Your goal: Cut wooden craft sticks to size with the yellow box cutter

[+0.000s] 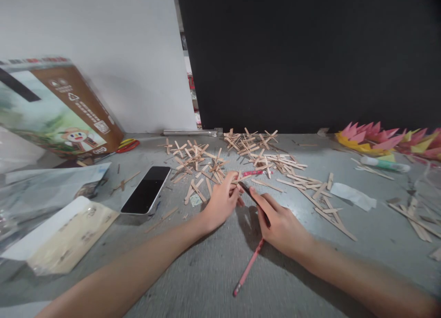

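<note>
Near the middle of the table, my left hand (222,203) is closed, its thumb and fingers pinching a small wooden craft stick (235,182) that is mostly hidden. My right hand (284,224) wraps round a dark, narrow tool (251,194); its tip reaches up to the stick, and I cannot make out its kind. A pink pencil (248,268) lies on the table just below the right hand, eraser end toward me. Beyond the fingers are a pink strip (253,173) and heaps of craft sticks (196,159), several of them crossed over each other.
On the left are a phone (146,190), a cream packet (74,235), scissors (128,145) and a printed carton (65,109). To the right lie loose sticks (334,217), crumpled tissue (353,195), a glue stick (386,164) and pink-yellow paper flowers (370,139). A black panel (310,60) stands behind.
</note>
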{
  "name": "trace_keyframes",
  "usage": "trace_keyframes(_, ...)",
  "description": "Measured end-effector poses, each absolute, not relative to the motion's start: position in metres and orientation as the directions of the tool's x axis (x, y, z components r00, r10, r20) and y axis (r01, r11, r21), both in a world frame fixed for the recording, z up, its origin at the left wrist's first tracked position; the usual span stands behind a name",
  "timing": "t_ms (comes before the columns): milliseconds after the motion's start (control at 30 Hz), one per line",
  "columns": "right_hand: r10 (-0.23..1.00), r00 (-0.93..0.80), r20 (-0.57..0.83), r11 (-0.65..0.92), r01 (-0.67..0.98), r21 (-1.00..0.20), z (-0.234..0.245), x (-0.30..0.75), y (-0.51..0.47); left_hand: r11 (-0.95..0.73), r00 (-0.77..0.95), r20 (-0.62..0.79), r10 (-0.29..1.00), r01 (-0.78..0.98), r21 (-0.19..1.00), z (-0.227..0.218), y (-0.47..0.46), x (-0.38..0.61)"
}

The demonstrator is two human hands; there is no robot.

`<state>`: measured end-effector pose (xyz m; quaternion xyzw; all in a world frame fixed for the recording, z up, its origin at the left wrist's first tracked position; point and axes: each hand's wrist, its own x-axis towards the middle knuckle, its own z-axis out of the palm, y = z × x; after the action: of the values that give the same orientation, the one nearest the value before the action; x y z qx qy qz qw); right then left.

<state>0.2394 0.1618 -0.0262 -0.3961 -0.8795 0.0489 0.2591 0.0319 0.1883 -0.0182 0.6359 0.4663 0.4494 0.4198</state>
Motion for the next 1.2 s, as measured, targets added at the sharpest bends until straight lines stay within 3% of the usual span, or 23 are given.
trace_keyframes(333, 0.791, -0.508, 0.34, 0.611, 0.671, -0.419, -0.023, 0.234, 0.159, -0.145, 0.127, 0.124, 0.984, 0.178, 0.973, -0.012, 0.187, 0.035)
trace_keyframes(600, 0.796, -0.494, 0.349, 0.605, 0.645, -0.468, -0.024, 0.235, 0.156, -0.073, 0.115, 0.062, 0.991, 0.093, 0.993, -0.018, 0.195, 0.031)
trace_keyframes(767, 0.819, -0.37, 0.439, 0.569, 0.621, -0.539, -0.025, 0.238, 0.159, -0.026, 0.102, 0.017, 0.995, 0.084, 0.996, -0.017, 0.196, 0.032)
trace_keyframes(933, 0.817, -0.401, 0.414, 0.576, 0.576, -0.58, -0.026, 0.241, 0.166, -0.054, 0.141, 0.04, 0.989, 0.094, 0.994, -0.018, 0.195, 0.031)
trace_keyframes(1200, 0.811, -0.398, 0.428, 0.584, 0.516, -0.626, -0.021, 0.24, 0.167, -0.021, 0.22, 0.031, 0.975, -0.049, 0.999, -0.016, 0.197, 0.029)
